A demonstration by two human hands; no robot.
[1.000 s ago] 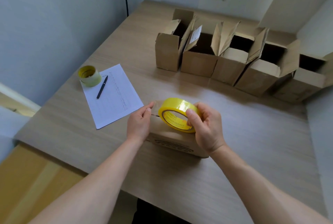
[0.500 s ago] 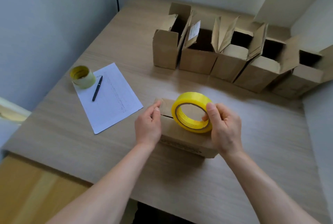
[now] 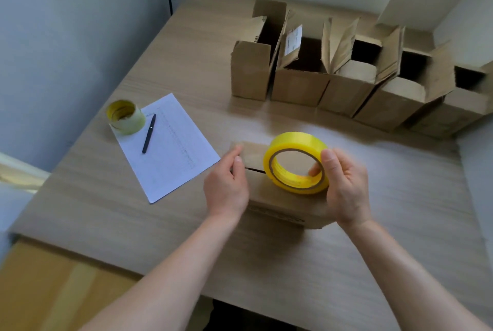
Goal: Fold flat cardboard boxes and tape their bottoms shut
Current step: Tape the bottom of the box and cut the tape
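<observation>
Tape roll farther from left hand

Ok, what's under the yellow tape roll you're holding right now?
The tape roll, held by the right hand, stands over the cardboard box; the flap seam shows beside the left hand. The roll covers the rest of the seam.

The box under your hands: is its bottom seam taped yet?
Not fully: the box shows a dark open slit beside the left hand.
</observation>
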